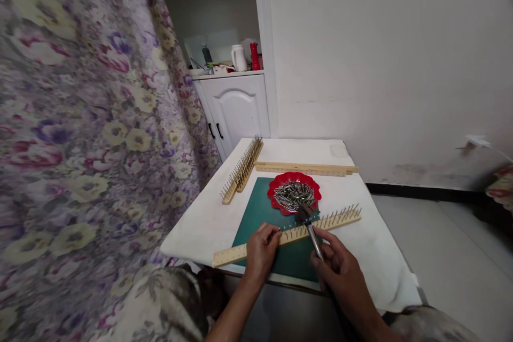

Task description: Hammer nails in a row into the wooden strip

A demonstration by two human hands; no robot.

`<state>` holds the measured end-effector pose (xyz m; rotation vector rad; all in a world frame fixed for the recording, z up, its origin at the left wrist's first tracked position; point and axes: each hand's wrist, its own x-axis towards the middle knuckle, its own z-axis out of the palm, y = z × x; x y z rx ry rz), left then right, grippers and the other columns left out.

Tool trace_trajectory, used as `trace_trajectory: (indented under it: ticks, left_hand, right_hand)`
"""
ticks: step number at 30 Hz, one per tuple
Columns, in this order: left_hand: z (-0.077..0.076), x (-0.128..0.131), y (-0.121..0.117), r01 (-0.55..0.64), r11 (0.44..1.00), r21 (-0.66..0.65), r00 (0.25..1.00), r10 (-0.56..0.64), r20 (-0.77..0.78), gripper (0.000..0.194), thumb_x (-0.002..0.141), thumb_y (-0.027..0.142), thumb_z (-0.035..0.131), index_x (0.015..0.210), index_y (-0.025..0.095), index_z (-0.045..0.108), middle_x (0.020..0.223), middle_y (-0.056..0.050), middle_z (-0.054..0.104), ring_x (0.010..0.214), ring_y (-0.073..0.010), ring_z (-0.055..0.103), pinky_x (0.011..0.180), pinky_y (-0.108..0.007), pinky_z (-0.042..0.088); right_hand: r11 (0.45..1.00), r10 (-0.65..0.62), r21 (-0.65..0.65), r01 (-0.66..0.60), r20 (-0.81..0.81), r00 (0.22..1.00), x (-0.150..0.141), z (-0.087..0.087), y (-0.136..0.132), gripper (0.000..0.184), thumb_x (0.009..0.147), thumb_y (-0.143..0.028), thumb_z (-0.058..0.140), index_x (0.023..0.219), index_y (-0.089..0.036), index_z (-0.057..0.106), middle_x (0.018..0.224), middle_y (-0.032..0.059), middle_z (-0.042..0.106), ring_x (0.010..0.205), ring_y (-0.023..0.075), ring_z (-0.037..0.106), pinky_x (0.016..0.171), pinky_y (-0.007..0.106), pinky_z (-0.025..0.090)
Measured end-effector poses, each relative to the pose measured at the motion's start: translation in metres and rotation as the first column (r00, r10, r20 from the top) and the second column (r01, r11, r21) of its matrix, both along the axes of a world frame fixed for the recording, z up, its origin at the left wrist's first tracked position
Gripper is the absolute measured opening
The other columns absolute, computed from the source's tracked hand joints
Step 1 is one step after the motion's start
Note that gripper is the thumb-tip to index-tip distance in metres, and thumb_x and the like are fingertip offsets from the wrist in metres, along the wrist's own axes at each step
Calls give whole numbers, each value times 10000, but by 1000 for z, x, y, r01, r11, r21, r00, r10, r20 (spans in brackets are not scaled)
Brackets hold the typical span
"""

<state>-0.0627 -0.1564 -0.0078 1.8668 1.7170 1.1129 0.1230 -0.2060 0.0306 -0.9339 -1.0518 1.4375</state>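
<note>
Behind a pale, softly rumpled surface, plain white wall; to the left, floral curtain. Near the front edge, across a green mat, wooden strip, slanting toward the right edge: bare drilled holes at the left end, standing nails from the middle rightward, some tilted. Apparently at the step of setting nails into holes. At the strip's middle, left hand, fingers bent and near its top; cannot tell whether pinching a nail. To the right, right hand, fingers wrapped around a hammer, head above the strip. As a judgement, calling next for a nail held upright, fingertips clear of the head and a short, straight tap. Toward the surface's middle, glossy, scalloped red bowl of slim, shiny loose nails. Beyond, toward the far edge, flat, matte bare strips; along the left edge, bristling studded strips.
</note>
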Motion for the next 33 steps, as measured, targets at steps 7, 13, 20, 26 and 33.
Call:
trace_trajectory:
  ticks: [7, 13, 20, 26, 33]
  left_hand:
    - [-2, 1, 1, 5, 1000, -13, 1000, -5, 4, 176, 821, 253, 499, 730, 178, 629, 696, 2, 542, 647, -128, 523, 593, -218, 352]
    - [-3, 2, 2, -19, 1000, -10, 1000, 19, 5, 184, 804, 207, 487, 653, 162, 583, 650, 13, 505, 627, -120, 494, 585, -212, 336]
    - [-5, 3, 0, -19, 1000, -17, 1000, 20, 13, 180, 806, 203, 484, 653, 165, 570, 654, 18, 498, 618, -113, 490, 578, -208, 327]
    - [-7, 2, 1, -16, 1000, -4, 1000, 16, 13, 179, 807, 210, 481, 655, 168, 565, 666, 17, 503, 626, -113, 499, 581, -208, 329]
    - [-7, 2, 0, -17, 1000, -16, 1000, 17, 4, 179, 810, 207, 485, 654, 170, 565, 657, 21, 498, 621, -112, 500, 577, -211, 330]
  right_hand:
    - [989, 148, 14, -148, 6, 989, -13, -6, -3, 431, 791, -253, 640, 1203, -197, 531, 644, -33, 599, 355, 48, 409, 340, 165, 316]
    - [982, 185, 33, -189, 97, 978, -20, -10, 1, 431, 792, -194, 596, 1216, -199, 524, 657, -38, 592, 382, 58, 440, 356, 171, 354]
    - [982, 177, 34, -185, 166, 970, -17, -13, 0, 437, 800, -215, 598, 1232, -215, 530, 664, -37, 577, 399, 69, 436, 359, 183, 366]
    - [980, 189, 29, -198, 192, 963, -17, -13, -1, 446, 815, -251, 590, 1254, -216, 525, 676, -15, 617, 425, 90, 461, 367, 193, 396]
    - [976, 197, 45, -213, 239, 951, -16, -13, -2, 442, 812, -214, 575, 1253, -219, 533, 657, -28, 603, 387, 74, 424, 362, 191, 380]
